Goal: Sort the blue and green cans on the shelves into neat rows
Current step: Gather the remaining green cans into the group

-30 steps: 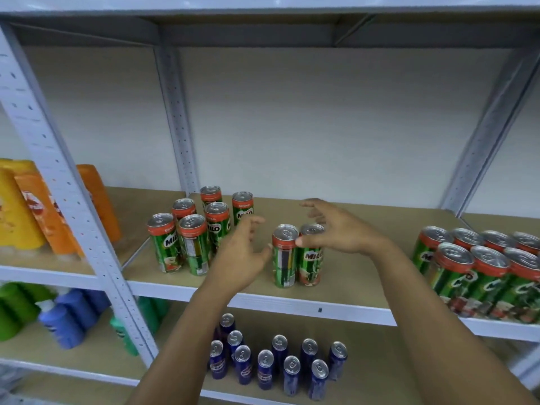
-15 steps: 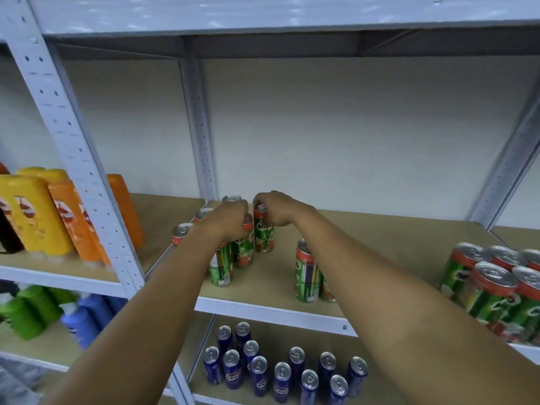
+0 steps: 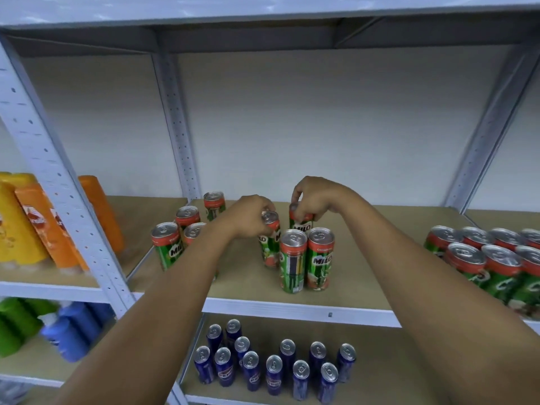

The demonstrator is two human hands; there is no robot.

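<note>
1. Left hand point(image 3: 251, 216) pinches the rim of one green can point(image 3: 270, 241); right hand point(image 3: 314, 200) pinches the top of another green can point(image 3: 301, 222). Both sit mid-shelf, just behind a front pair of cans point(image 3: 306, 258).
2. Handling, my guess: rigid, smooth, slick metal, tall and tippy. Rim grip works; mid-body is steadier.
3. Shelf edge point(image 3: 292, 308) lies near the wrists; bare board right of the right hand. Blue cans point(image 3: 274, 366) stand loose below.

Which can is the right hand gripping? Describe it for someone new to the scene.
On the upper shelf, four green cans cluster in the middle. The gripped can is the rear right one, behind the front pair. Only it has the right hand pinching its top.
</note>
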